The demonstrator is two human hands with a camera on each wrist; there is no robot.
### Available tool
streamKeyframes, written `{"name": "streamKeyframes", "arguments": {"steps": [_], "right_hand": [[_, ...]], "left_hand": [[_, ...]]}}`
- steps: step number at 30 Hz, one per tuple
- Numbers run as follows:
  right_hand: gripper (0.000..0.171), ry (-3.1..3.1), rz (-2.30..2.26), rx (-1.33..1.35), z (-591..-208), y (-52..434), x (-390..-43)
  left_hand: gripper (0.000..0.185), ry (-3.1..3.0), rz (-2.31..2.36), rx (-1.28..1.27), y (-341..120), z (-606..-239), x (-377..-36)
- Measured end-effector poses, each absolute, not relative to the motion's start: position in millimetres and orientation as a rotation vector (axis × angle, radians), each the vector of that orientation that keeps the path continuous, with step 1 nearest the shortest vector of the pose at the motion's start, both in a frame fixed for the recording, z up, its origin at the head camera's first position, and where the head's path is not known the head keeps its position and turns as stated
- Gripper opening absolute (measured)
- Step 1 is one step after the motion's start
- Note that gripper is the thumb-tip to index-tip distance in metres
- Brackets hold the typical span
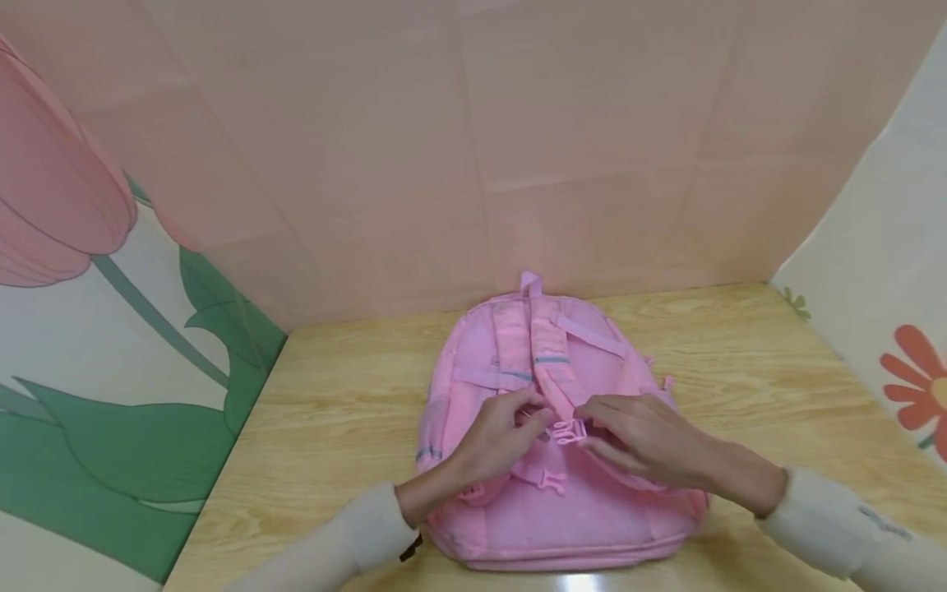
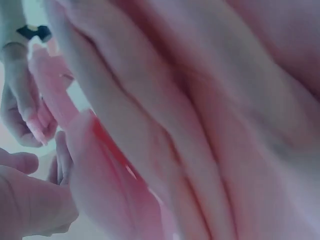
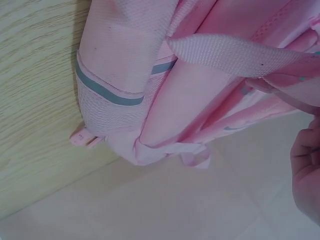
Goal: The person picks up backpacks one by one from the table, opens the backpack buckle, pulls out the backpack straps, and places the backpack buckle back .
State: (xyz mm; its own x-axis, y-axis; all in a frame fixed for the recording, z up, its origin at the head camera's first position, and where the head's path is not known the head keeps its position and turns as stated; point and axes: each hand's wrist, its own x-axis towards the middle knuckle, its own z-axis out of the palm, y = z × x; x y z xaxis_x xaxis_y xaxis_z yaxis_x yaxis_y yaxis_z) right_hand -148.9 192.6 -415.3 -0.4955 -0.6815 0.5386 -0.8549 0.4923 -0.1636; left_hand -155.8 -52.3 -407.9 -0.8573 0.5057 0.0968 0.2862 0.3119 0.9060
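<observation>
A pink backpack (image 1: 562,526) lies on the table with its shoulder straps (image 1: 551,337) facing up. Over its middle, my right hand (image 1: 644,436) pinches a light pink plastic buckle (image 1: 568,432) between thumb and fingers. My left hand (image 1: 510,432) is just left of the buckle, fingers curled at a thin pink strap; its exact hold is partly hidden. Below the hands a second pronged buckle piece (image 1: 551,482) hangs loose. Pink fabric (image 2: 210,100) fills most of the left wrist view, blurred. The right wrist view shows the backpack's side pocket (image 3: 110,100) and webbing (image 3: 230,52).
The backpack rests on a wood-grain table (image 1: 340,395). A plain pinkish wall covering (image 1: 385,164) rises behind it. Printed flower panels stand at the sides, with a tulip (image 1: 59,181) on the left and a red flower (image 1: 917,382) on the right.
</observation>
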Motion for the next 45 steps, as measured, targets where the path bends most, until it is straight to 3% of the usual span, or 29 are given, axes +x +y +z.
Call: {"name": "streamKeyframes", "arguments": {"steps": [22,28,35,42,45], "right_hand": [[0.016,-2.295,0.514,1.276,-419,195,-147],[0.025,-2.231,0.474,1.25,-417,196,-148],[0.017,-2.557,0.931,1.166,-405,197,-145],[0.004,-2.736,1.444,1.252,-395,209,-152],[0.008,-2.777,1.667,1.249,-394,214,-155]], "left_hand": [[0.017,1.875,1.815,0.274,-37,-411,-156],[0.018,1.794,1.808,0.227,-39,-411,-155],[0.02,1.766,1.774,0.159,-37,-406,-155],[0.02,1.692,1.801,0.134,-33,-401,-155],[0.02,1.686,1.799,0.134,-32,-401,-155]]}}
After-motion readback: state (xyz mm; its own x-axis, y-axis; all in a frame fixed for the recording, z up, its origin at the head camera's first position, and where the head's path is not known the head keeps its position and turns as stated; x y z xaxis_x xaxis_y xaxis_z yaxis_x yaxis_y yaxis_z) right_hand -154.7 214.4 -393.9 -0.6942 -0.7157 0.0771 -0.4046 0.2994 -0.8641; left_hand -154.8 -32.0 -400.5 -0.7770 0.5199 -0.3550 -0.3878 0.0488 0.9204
